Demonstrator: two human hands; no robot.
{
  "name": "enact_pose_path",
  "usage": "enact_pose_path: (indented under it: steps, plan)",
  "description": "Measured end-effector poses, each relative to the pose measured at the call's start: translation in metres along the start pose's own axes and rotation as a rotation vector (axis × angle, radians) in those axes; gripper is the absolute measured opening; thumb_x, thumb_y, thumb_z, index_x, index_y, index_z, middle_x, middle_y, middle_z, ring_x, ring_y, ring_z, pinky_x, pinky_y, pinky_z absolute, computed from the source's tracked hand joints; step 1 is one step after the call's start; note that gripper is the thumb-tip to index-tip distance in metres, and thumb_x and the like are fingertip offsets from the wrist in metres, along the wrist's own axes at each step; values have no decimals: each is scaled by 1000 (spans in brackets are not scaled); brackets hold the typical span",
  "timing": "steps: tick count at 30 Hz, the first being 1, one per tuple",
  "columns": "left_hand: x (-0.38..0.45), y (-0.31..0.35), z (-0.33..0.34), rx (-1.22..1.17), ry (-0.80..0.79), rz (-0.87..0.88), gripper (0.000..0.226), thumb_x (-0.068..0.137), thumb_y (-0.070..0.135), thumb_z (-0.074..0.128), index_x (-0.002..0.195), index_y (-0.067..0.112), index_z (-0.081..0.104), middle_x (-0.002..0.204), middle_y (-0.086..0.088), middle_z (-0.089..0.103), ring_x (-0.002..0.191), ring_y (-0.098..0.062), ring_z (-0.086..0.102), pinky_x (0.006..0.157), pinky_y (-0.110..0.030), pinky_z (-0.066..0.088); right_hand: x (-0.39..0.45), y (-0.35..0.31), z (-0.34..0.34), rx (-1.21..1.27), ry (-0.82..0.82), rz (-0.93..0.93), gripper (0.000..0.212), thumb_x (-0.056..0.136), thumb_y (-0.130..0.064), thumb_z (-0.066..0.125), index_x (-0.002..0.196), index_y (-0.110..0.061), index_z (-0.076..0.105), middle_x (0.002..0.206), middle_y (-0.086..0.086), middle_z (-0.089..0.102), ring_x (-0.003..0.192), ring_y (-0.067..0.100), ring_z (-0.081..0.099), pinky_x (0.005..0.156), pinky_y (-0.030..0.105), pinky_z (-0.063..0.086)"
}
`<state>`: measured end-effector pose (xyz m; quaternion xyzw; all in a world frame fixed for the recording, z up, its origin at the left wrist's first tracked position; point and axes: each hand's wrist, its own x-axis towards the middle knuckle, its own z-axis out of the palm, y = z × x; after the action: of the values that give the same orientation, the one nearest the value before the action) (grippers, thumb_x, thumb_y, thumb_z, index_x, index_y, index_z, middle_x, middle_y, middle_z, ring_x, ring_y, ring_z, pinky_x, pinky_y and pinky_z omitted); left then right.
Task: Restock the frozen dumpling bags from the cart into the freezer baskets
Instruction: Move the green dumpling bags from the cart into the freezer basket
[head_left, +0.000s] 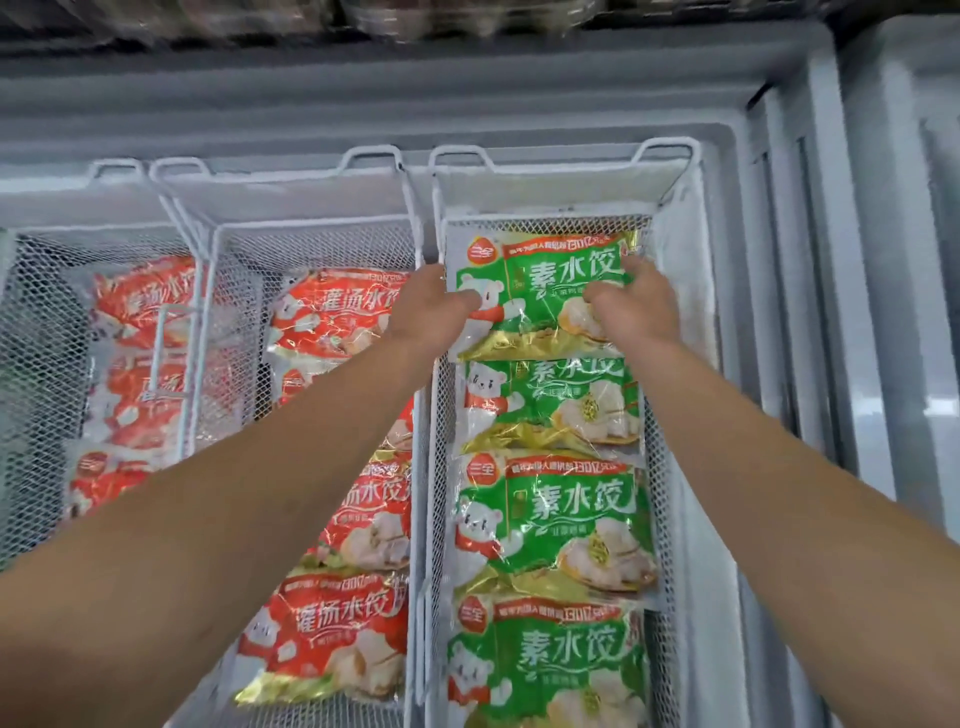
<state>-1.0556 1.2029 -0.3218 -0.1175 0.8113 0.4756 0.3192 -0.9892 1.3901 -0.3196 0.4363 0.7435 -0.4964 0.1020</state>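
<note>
From the head camera, both bare arms reach forward into an open chest freezer (519, 104) whose inside is lined with white wire baskets. The left hand (431, 306) grips the left edge of a green dumpling bag (540, 291), its thumb lying across the front of the bag beside the printed bear and the other fingers hidden behind the edge. The right hand (634, 306) holds the same bag at its right side, fingers curled over the front near the pictured dumplings. This green bag sits at the far end of the right basket (670, 171), its lower edge overlapping the next bag in line. Three more green bags (556, 519) lie in a row behind it toward the camera, each partly overlapping the next, filling the length of that basket. The middle basket (291, 228), just beside the right one, holds a row of red bags (332, 629), partly covered by the left forearm. The left basket (47, 291) holds more red bags, seen blurred through the mesh. Grey freezer walls and frames run along the top and right.
</note>
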Motion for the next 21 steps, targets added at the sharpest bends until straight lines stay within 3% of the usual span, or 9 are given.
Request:
enact_pose_path:
  steps: [2,4,11,14,15,19,21]
  plan:
    - [-26,-3,-9,54,6,-3,56,87,20,69,140,15,54,142,-4,57,129,-24,54,111,-44,42,-33,4,2,-25,-46,-20,67,90,-23,61,152,-20,34,157,4,36,140,27,38,116,47,33]
    - [-57,-8,-19,112,-7,18,62,91,17,65,148,10,44,150,-8,48,135,-25,48,114,-40,38,-68,11,3,-76,-73,-40,64,92,-24,60,151,-18,37,155,5,39,140,28,39,115,42,32]
    - [-179,-48,-59,229,-101,122,51,94,21,62,142,9,51,143,-6,56,129,-24,53,108,-33,39,-196,36,12,-222,-77,-99,58,95,-25,57,149,-13,40,151,8,45,128,26,51,97,28,40]
    - [-229,-79,-82,238,-130,175,56,94,28,65,145,12,49,146,-6,53,131,-23,53,112,-36,38,-260,50,22,-266,-58,-148,55,96,-26,57,148,-14,42,146,5,50,99,20,58,76,23,42]
    - [-241,-88,-88,237,-139,181,56,95,29,64,146,11,48,146,-7,53,131,-23,52,113,-37,38,-276,55,26,-271,-50,-162,55,96,-26,58,147,-14,43,146,6,51,98,21,60,78,24,43]
    - [-299,-130,-117,210,-185,252,52,95,24,63,144,13,50,143,-6,55,129,-20,53,107,-31,38,-353,85,43,-287,-14,-163,57,92,-27,60,146,-15,44,148,9,48,127,28,52,101,32,41]
    - [-324,-149,-131,205,-217,297,53,95,25,65,144,15,49,143,-4,56,128,-18,54,102,-29,39,-392,102,51,-280,9,-161,58,92,-28,61,146,-15,45,148,9,48,130,28,50,105,35,39]
